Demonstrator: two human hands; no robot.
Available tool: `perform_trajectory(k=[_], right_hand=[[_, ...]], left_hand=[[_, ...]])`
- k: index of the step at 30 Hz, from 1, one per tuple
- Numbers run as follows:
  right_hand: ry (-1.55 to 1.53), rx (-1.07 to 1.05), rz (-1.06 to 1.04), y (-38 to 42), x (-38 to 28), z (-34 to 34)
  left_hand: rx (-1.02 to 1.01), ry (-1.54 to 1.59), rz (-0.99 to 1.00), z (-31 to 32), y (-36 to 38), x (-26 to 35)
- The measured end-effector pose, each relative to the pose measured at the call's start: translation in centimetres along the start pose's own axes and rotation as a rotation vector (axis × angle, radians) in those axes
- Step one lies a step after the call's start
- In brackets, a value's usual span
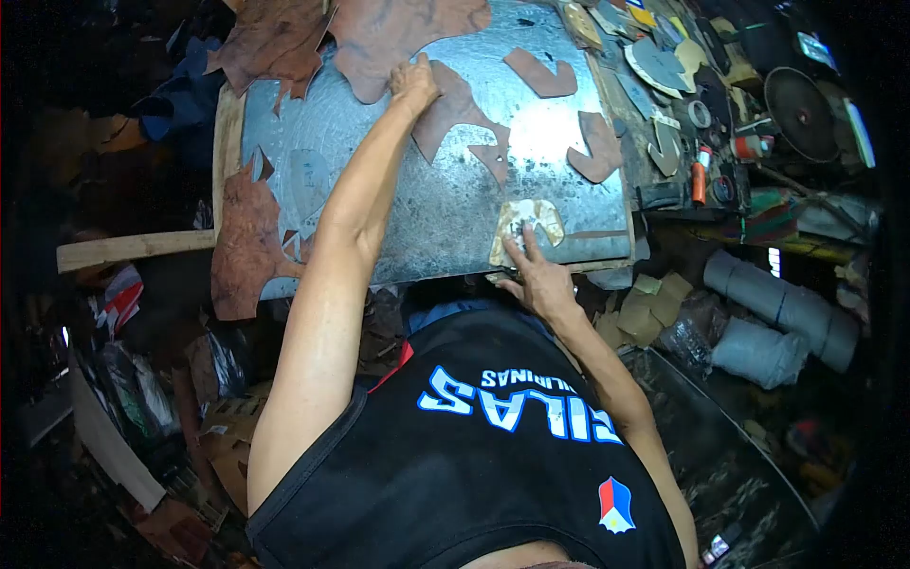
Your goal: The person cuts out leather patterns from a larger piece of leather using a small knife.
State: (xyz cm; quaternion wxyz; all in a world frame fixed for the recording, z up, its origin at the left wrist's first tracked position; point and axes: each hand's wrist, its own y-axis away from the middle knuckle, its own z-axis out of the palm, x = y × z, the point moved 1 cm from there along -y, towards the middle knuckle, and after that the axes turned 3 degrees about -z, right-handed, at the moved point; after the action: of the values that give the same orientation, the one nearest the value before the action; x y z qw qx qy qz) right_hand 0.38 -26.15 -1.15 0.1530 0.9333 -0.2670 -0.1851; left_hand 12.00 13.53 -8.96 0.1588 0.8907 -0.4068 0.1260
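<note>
Cluttered workshop, seen from above: a scratched metal-topped cutting table (445, 204) carries brown leather pieces. The left hand (413, 80), arm fully extended, rests on a large brown leather sheet (398, 33) at the far edge of the table; whether its fingers are gripping the sheet cannot be told. The right hand (537, 277), at the near edge, presses spread fingers flat onto a pale cardboard pattern (527, 226) lying on the metal. Cut leather shapes (597, 147) lie apart across the table. Tools and an orange bottle (699, 180) crowd a side bench; grey rolls (782, 305) lie below it.
</note>
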Motion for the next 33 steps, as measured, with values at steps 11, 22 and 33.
perform_trajectory(k=[11,22,33], right_hand=[[-0.145,0.490,-0.272,4.6,-2.2,-4.4],[-0.738,0.751,0.165,2.3,1.6,-5.3],[-0.997,0.585,0.283,-0.8,7.3,-4.8]], left_hand=[[-0.014,-0.024,0.063,-1.1,0.6,1.2],[0.162,-0.075,0.407,3.9,12.1,0.1],[0.056,0.020,0.206,4.1,32.2,-0.7]])
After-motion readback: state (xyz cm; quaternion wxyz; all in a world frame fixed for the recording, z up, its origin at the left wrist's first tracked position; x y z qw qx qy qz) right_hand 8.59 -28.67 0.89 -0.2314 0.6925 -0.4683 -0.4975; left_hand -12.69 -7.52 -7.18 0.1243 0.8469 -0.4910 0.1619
